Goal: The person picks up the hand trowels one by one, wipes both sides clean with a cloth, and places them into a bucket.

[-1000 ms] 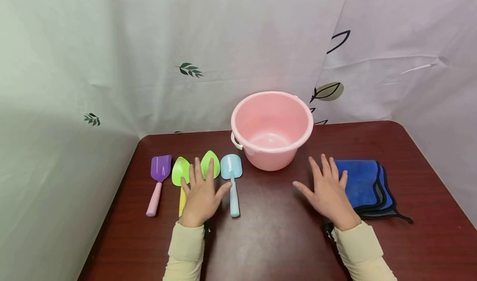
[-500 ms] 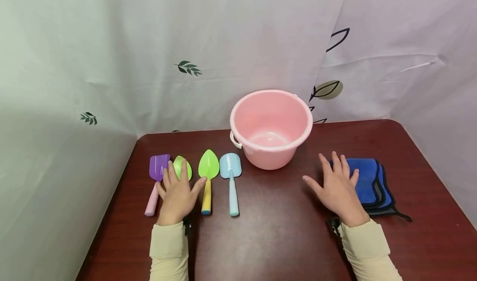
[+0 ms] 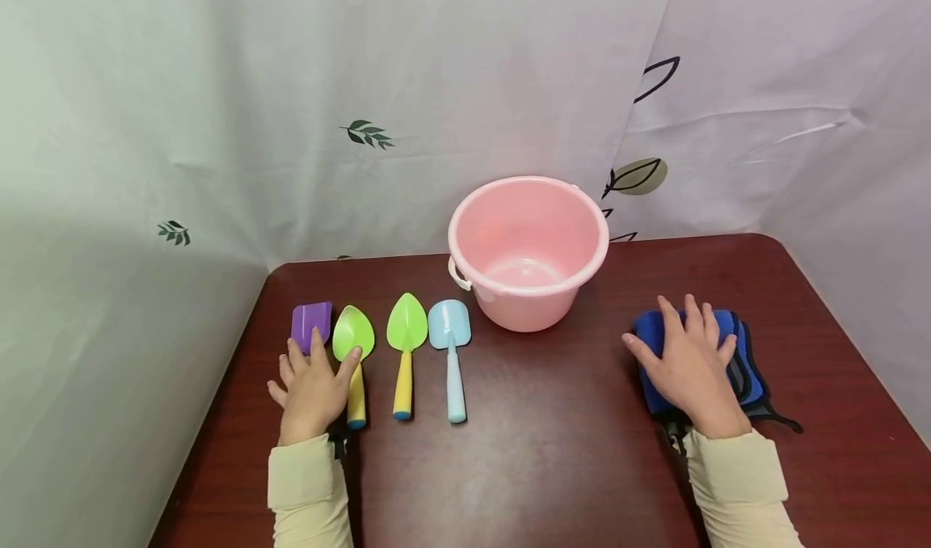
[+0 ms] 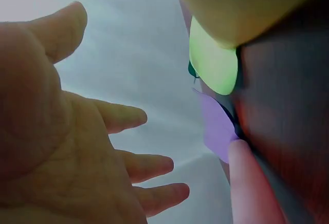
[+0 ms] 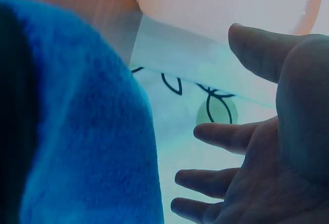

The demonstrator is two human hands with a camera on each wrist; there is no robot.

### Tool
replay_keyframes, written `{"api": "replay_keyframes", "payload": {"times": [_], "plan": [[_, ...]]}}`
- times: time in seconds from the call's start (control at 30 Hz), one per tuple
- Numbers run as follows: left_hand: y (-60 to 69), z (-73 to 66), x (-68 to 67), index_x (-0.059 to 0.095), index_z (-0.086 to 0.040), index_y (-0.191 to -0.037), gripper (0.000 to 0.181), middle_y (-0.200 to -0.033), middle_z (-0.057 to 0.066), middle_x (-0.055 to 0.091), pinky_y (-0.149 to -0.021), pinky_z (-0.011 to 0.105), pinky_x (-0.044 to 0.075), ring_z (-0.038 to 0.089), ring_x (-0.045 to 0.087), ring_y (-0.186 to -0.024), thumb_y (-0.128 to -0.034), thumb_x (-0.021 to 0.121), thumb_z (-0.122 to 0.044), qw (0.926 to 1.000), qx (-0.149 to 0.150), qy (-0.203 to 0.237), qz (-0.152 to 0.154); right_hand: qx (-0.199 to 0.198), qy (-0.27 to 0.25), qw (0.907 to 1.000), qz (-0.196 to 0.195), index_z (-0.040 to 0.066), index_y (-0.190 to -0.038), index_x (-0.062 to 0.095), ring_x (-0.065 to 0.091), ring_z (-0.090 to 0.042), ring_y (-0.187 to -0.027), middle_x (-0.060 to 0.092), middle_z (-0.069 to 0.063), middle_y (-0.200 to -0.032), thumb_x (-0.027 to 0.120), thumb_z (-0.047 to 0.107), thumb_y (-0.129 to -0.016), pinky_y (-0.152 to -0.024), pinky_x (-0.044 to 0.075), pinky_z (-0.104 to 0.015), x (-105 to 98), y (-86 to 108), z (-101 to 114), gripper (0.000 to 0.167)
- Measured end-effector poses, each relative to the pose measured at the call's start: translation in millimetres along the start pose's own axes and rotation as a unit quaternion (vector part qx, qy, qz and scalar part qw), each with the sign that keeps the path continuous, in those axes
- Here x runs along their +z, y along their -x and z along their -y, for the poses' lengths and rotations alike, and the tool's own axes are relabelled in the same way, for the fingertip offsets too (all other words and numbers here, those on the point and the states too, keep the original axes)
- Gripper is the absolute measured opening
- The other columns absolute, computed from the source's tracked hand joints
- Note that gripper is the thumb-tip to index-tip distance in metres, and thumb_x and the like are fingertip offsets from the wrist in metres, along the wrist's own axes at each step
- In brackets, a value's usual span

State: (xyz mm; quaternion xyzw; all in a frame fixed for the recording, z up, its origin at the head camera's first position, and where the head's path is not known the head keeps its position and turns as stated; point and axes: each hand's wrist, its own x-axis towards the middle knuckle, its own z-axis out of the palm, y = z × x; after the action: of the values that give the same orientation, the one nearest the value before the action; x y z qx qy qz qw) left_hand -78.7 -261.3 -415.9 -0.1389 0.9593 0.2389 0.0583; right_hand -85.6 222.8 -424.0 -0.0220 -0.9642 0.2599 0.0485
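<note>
The left hand (image 3: 313, 394) hovers with fingers spread, holding nothing, over one purple-bladed shovel (image 3: 311, 322) with a pink handle; the right hand (image 3: 694, 370), equally spread and gripping nothing, is over folded blue cloth (image 3: 658, 393) with black edging; beside the shovel lie two green, leaf-shaped trowels (image 3: 353, 331) with yellow handles, then one pale-blue scoop (image 3: 450, 326); farther back stands one round pink bucket (image 3: 527, 309), its inner floor showing bare.

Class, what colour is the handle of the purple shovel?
The handle is pink; the left wrist view shows it best.
</note>
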Motion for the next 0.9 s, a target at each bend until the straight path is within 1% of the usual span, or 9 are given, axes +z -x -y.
{"api": "replay_keyframes", "payload": {"times": [0.17,0.33,0.43,0.5,0.63,0.73,0.8,0.9], "plan": [[-1.7,7.1,-0.6,0.004,0.004,-0.158,0.096,-0.158,0.040,-0.009,-0.104,0.079,-0.007,0.062,-0.007,-0.143,-0.1002,0.037,-0.065,0.9998,-0.018,0.008,0.002,0.018,0.005,0.9998,0.004,-0.005,-0.153,0.028,0.005,-0.061,-0.142,0.013,-0.043,-0.154,0.060,0.049,-0.097,-0.099,0.001,-0.085,-3,-0.3,-6,0.084],[-0.7,15.4,-0.1,0.001,0.005,-0.158,0.095,-0.157,0.041,-0.008,-0.103,0.080,-0.006,0.063,-0.006,-0.142,-0.1010,0.036,-0.063,0.9989,-0.045,0.009,0.009,0.034,0.006,0.9994,0.008,-0.007,-0.153,0.025,0.008,-0.062,-0.141,0.011,-0.044,-0.154,0.061,0.043,-0.098,-0.101,0.008,-0.083,-4,-0.2,-11,0.083],[-0.6,20.2,0.1,0.001,0.006,-0.157,0.094,-0.156,0.043,-0.007,-0.103,0.080,-0.006,0.064,-0.005,-0.141,-0.1019,0.036,-0.061,0.9981,-0.060,0.014,0.010,0.037,-0.001,0.9993,0.001,-0.008,-0.153,0.025,0.005,-0.061,-0.142,0.006,-0.044,-0.155,0.062,0.039,-0.098,-0.103,0.009,-0.082,-5,-0.4,-15,0.082],[-1.4,22.6,0.1,0.002,0.007,-0.157,0.092,-0.156,0.043,-0.005,-0.103,0.080,-0.005,0.065,-0.003,-0.141,-0.1026,0.037,-0.059,0.9972,-0.071,0.021,0.005,0.041,-0.007,0.9991,-0.003,-0.008,-0.154,0.023,0.002,-0.061,-0.143,0.003,-0.043,-0.155,0.063,0.038,-0.098,-0.104,0.009,-0.081,-6,-0.7,-17,0.082],[-4.3,25.5,0.0,0.006,0.011,-0.155,0.086,-0.155,0.043,-0.001,-0.102,0.080,-0.001,0.065,0.000,-0.140,-0.1043,0.040,-0.050,0.9954,-0.092,0.028,0.001,0.054,-0.012,0.9985,-0.006,-0.007,-0.155,0.017,-0.003,-0.061,-0.143,-0.004,-0.043,-0.155,0.062,0.039,-0.098,-0.104,0.009,-0.081,-10,-0.5,-23,0.086],[-6.8,26.6,0.4,0.011,0.015,-0.153,0.082,-0.154,0.044,0.001,-0.101,0.080,0.003,0.066,0.002,-0.139,-0.1052,0.041,-0.045,0.9951,-0.096,0.024,0.005,0.074,-0.016,0.9971,-0.008,-0.007,-0.156,0.012,-0.004,-0.063,-0.142,-0.006,-0.044,-0.155,0.061,0.040,-0.098,-0.103,0.010,-0.081,-14,0.4,-29,0.089],[-8.2,27.0,0.9,0.014,0.018,-0.151,0.079,-0.154,0.045,0.002,-0.100,0.080,0.006,0.066,0.003,-0.138,-0.1058,0.041,-0.042,0.9950,-0.097,0.020,0.008,0.091,-0.019,0.9956,-0.006,-0.008,-0.156,0.008,-0.001,-0.065,-0.140,-0.005,-0.045,-0.154,0.060,0.040,-0.098,-0.102,0.014,-0.081,-16,0.9,-32,0.092],[-9.9,27.3,1.9,0.023,0.020,-0.147,0.072,-0.153,0.046,0.006,-0.098,0.080,0.009,0.067,0.007,-0.137,-0.1066,0.040,-0.037,0.9948,-0.101,0.016,0.009,0.119,-0.024,0.9925,0.013,-0.009,-0.155,-0.001,0.009,-0.068,-0.136,0.000,-0.047,-0.152,0.058,0.043,-0.099,-0.100,0.020,-0.081,-20,1.8,-38,0.097]]}}
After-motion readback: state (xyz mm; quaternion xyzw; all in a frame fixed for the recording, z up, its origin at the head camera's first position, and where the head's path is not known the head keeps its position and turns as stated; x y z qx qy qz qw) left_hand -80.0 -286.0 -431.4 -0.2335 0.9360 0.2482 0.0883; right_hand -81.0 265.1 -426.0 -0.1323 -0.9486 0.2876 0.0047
